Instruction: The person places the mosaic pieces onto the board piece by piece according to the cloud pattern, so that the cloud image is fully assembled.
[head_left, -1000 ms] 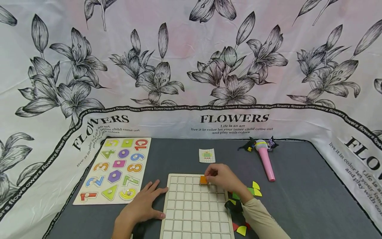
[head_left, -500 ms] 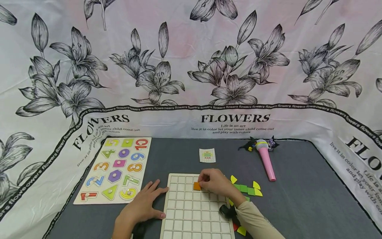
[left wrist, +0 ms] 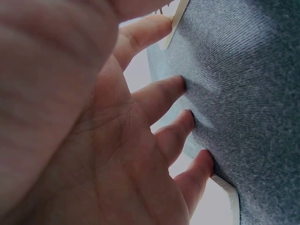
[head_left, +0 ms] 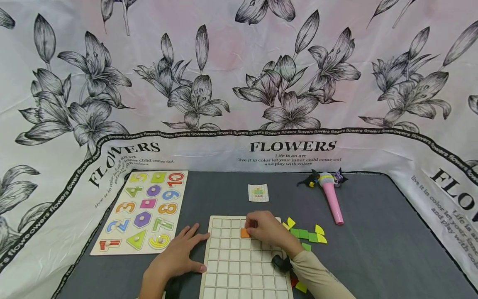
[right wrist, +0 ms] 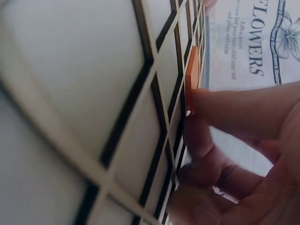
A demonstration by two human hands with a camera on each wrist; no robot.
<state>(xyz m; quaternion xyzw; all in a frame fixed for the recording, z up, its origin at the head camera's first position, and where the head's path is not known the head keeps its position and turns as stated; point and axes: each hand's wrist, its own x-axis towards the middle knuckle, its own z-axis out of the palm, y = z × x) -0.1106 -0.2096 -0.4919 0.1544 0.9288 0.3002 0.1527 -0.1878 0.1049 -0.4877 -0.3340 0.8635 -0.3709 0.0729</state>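
Note:
My right hand [head_left: 270, 230] pinches an orange square tile [head_left: 244, 233] between thumb and fingertips, over the upper rows of a pale wooden grid board [head_left: 224, 268]. Seen from the right wrist, the orange tile [right wrist: 192, 72] sits tilted at the grid lines, its edge close against the board. Beside the board's left edge, my left hand [head_left: 175, 259] lies with fingers spread, its thumb and index fingertips right at that edge. In the left wrist view the fingers of my left hand [left wrist: 119, 126] are extended, their tips on the grey cloth.
A number-and-shape puzzle board [head_left: 112, 230] lies at the left. Behind the grid is a small pattern card [head_left: 258, 193]. To the right are several green tiles [head_left: 303, 234] and yellow pieces [head_left: 319, 229], partly hidden by my arm. A pink toy microphone [head_left: 332, 203] lies further back.
My right hand has moved the orange tile left and slightly nearer across the top of the grid, then nearly stopped. The left hand stays in place.

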